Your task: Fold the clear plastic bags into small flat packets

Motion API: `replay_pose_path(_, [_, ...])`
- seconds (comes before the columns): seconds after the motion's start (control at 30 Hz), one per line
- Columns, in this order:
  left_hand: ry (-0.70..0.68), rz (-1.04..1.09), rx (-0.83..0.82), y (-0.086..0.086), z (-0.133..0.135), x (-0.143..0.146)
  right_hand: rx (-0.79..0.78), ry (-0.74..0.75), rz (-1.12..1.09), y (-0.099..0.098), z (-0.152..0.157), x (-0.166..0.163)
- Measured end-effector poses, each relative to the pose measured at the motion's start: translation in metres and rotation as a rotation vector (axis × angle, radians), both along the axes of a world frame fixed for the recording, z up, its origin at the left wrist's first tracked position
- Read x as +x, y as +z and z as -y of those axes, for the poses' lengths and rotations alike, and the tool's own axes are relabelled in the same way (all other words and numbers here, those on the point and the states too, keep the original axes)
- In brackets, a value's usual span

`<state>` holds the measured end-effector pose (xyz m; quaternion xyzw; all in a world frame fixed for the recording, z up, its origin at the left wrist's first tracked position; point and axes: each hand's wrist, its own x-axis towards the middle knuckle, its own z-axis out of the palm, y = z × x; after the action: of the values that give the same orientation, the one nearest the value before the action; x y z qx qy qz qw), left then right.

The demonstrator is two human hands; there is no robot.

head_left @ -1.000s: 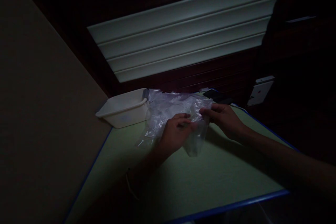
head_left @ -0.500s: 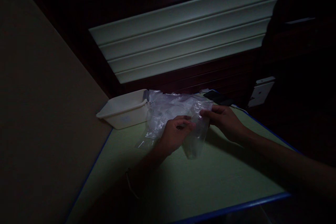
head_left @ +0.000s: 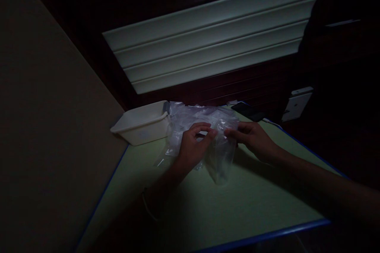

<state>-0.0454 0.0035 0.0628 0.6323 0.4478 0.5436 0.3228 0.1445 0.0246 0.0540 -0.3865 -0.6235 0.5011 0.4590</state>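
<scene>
A clear plastic bag [head_left: 221, 162] hangs upright over the table between my two hands. My left hand [head_left: 194, 142] pinches its upper left edge, thumb and forefinger closed together. On the other side my right hand [head_left: 252, 138] grips the upper right edge between thumb and fingers. Behind the hands lies a heap of crumpled clear plastic bags [head_left: 181, 126], partly hidden by my left hand. The picture is dark, so I cannot tell whether anything small is inside the held bag.
A white plastic bin [head_left: 145, 126] stands at the table's back left, against the wall. A dark flat object [head_left: 247, 111] lies at the back right edge. The light green table [head_left: 252, 201] has a blue rim. A louvred panel [head_left: 213, 35] rises behind it.
My left hand has shifted slightly up and left, its fingers more arched. The held bag's lower end hangs slightly lower and looks wider. My right hand keeps its grip.
</scene>
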Motion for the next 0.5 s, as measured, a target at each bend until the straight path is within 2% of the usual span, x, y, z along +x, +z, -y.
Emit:
replay_pose_path(0.17, [-0.033,0.043,-0.057,0.0042,-0.0011,-0.0022,-0.007,0.036,0.010,-0.0027,-0.0004,-0.0018])
replay_pose_path(0.3, [-0.081,0.133,-0.180,0.0063,-0.0013,-0.0041,-0.032,0.059,0.003,-0.0005,0.0008,-0.0015])
replay_pose_path(0.5, [-0.083,0.238,-0.267,-0.0021,-0.0063,-0.0066,-0.061,0.040,-0.017,0.0014,0.0019,0.0007])
